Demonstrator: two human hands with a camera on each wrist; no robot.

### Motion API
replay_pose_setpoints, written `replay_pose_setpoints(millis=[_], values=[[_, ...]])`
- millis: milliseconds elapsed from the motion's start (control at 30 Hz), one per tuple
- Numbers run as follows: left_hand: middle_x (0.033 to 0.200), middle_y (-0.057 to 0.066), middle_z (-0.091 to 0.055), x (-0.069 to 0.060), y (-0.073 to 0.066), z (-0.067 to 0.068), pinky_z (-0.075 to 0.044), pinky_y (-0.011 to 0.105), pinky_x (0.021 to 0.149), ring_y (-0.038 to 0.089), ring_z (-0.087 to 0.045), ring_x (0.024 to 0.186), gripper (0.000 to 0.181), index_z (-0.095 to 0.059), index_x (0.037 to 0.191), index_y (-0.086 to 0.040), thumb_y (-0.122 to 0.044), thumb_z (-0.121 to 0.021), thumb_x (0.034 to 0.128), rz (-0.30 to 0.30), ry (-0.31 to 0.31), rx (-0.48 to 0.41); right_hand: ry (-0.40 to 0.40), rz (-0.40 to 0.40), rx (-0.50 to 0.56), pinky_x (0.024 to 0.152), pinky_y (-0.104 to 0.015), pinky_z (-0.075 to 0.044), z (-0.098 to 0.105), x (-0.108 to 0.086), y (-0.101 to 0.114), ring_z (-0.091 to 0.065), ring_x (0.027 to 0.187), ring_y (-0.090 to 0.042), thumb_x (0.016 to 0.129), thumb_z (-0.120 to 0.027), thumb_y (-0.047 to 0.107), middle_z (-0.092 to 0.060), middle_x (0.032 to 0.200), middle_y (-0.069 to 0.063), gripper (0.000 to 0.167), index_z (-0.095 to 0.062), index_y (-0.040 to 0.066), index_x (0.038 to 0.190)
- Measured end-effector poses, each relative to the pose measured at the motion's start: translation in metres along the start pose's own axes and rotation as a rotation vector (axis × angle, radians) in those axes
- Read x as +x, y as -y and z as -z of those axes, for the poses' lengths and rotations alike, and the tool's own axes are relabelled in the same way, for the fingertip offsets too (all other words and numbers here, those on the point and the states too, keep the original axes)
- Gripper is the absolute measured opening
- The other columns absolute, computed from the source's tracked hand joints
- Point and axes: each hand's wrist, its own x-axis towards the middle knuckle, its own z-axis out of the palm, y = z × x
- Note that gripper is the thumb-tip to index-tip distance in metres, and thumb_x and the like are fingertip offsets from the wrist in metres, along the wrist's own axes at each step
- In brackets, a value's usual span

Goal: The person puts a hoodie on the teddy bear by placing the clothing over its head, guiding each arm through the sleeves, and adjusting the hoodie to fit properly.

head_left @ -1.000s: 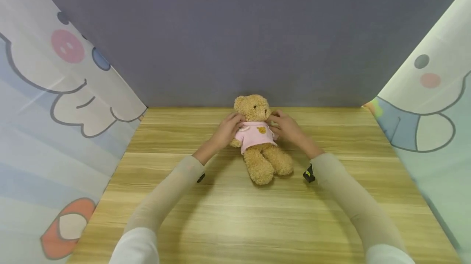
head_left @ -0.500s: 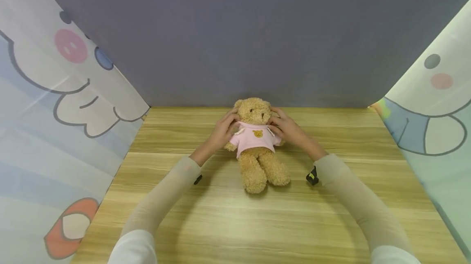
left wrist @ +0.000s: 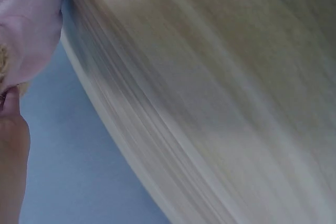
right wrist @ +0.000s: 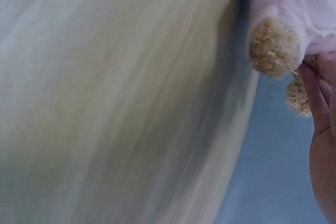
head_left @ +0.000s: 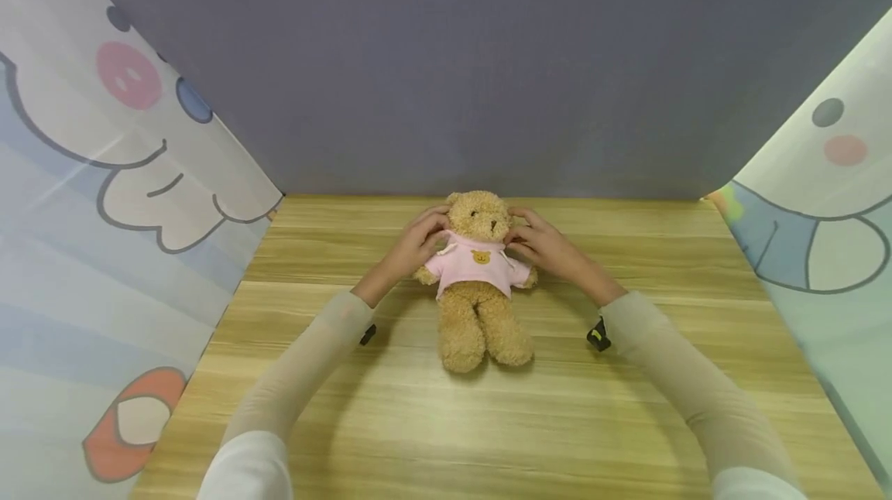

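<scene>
A tan plush teddy bear (head_left: 481, 214) in a pink top (head_left: 470, 268) is between both hands, its front facing up and its legs pointing towards me. At the left side of its head and neck, my left hand (head_left: 413, 244) holds it with bent fingers. My right hand (head_left: 550, 248) grips the opposite side at the neck and collar. The left wrist view catches part of the pink top and the edge of my left hand (left wrist: 13, 140). In the right wrist view, a furry paw (right wrist: 274, 46) pokes from the sleeve near my right hand (right wrist: 321, 150). Fingertips behind the bear are hidden.
The wood-grain table (head_left: 446, 430) meets a grey back panel (head_left: 446, 82) just behind the bear's head. Cartoon-printed sheets line the left side (head_left: 70, 275) and right side (head_left: 822, 322). Small black wrist devices (head_left: 598, 334) hang under the sleeves.
The bear has turned from facing partly right to facing more forward. Its legs have swung left and slid a little towards me, while both hands stay at its neck.
</scene>
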Motion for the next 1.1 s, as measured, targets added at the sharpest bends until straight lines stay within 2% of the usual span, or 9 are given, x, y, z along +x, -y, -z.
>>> replay_pose_setpoints(millis=[167, 300, 400, 600, 667, 733, 867, 1000, 1100], values=[[0.15, 0.017, -0.047, -0.003, 0.007, 0.002, -0.048, 0.044, 0.105, 0.032, -0.043, 0.142, 0.004, -0.059, 0.105, -0.005, -0.007, -0.056, 0.1027, 0.031, 0.031, -0.089, 0.003, 0.051, -0.019, 0.102, -0.054, -0.05, -0.009, -0.003, -0.008, -0.058, 0.121, -0.043, 0.088, -0.078, 0.007, -0.039, 0.15, -0.029, 0.019, -0.072, 0.005, 0.105], [0.153, 0.018, -0.043, -0.006, 0.009, 0.002, -0.046, 0.044, 0.109, 0.033, -0.041, 0.144, 0.004, -0.06, 0.104, -0.003, -0.003, -0.059, 0.1008, 0.039, 0.061, -0.181, -0.012, 0.072, 0.045, 0.099, -0.052, -0.052, -0.022, -0.005, -0.013, -0.059, 0.119, -0.044, 0.085, -0.08, 0.001, -0.033, 0.151, -0.032, 0.017, -0.074, 0.001, 0.101], [0.155, 0.016, -0.041, -0.007, 0.009, 0.001, -0.047, 0.041, 0.108, 0.033, -0.046, 0.139, 0.004, -0.061, 0.104, -0.005, -0.004, -0.062, 0.0998, 0.05, 0.085, -0.203, -0.032, 0.079, 0.101, 0.098, -0.054, -0.052, -0.03, -0.008, -0.014, -0.058, 0.118, -0.048, 0.084, -0.079, -0.004, -0.028, 0.15, -0.038, 0.013, -0.074, -0.001, 0.096], [0.154, 0.013, -0.041, -0.01, 0.003, 0.002, -0.054, 0.038, 0.094, 0.031, -0.055, 0.129, 0.007, -0.065, 0.1, -0.01, -0.007, -0.07, 0.0954, 0.069, 0.084, -0.148, -0.024, 0.102, 0.075, 0.098, -0.054, -0.052, -0.021, -0.008, -0.009, -0.056, 0.12, -0.046, 0.087, -0.076, -0.002, -0.033, 0.15, -0.037, 0.011, -0.071, 0.005, 0.094], [0.152, 0.014, -0.045, -0.013, 0.004, 0.002, -0.054, 0.038, 0.093, 0.031, -0.055, 0.127, 0.005, -0.066, 0.098, -0.01, -0.008, -0.07, 0.0949, 0.05, 0.077, -0.112, -0.014, 0.106, 0.05, 0.097, -0.05, -0.054, -0.012, -0.006, -0.005, -0.058, 0.121, -0.043, 0.089, -0.076, 0.002, -0.041, 0.149, -0.031, 0.009, -0.071, 0.007, 0.094], [0.148, 0.017, -0.049, -0.017, 0.005, 0.004, -0.052, 0.038, 0.084, 0.031, -0.057, 0.12, 0.004, -0.067, 0.095, -0.01, -0.007, -0.071, 0.094, 0.025, 0.066, -0.07, -0.006, 0.116, 0.03, 0.094, -0.048, -0.056, -0.004, -0.003, -0.001, -0.059, 0.121, -0.042, 0.089, -0.076, 0.003, -0.049, 0.145, -0.028, 0.009, -0.07, 0.008, 0.093], [0.143, 0.02, -0.054, -0.023, 0.007, 0.008, -0.05, 0.036, 0.076, 0.031, -0.061, 0.109, 0.006, -0.069, 0.093, -0.009, -0.004, -0.072, 0.092, -0.016, 0.043, -0.047, 0.014, 0.103, 0.012, 0.091, -0.045, -0.057, 0.006, 0.002, 0.007, -0.061, 0.12, -0.04, 0.09, -0.075, 0.005, -0.056, 0.14, -0.024, 0.008, -0.069, 0.008, 0.094], [0.144, 0.017, -0.054, -0.022, 0.008, 0.009, -0.049, 0.034, 0.078, 0.028, -0.061, 0.111, 0.006, -0.067, 0.095, -0.012, -0.007, -0.071, 0.0936, -0.046, 0.053, -0.014, 0.006, 0.092, -0.018, 0.088, -0.044, -0.058, 0.006, 0.003, 0.01, -0.064, 0.114, -0.039, 0.087, -0.077, 0.004, -0.058, 0.137, -0.025, 0.01, -0.071, 0.007, 0.094], [0.146, 0.015, -0.053, -0.021, 0.01, 0.007, -0.049, 0.035, 0.08, 0.028, -0.059, 0.117, 0.005, -0.065, 0.095, -0.013, -0.009, -0.069, 0.0953, -0.036, 0.074, -0.003, 0.032, 0.115, -0.035, 0.09, -0.046, -0.057, 0.002, 0.0, 0.007, -0.064, 0.112, -0.039, 0.087, -0.078, 0.006, -0.054, 0.14, -0.028, 0.011, -0.073, 0.006, 0.097]])
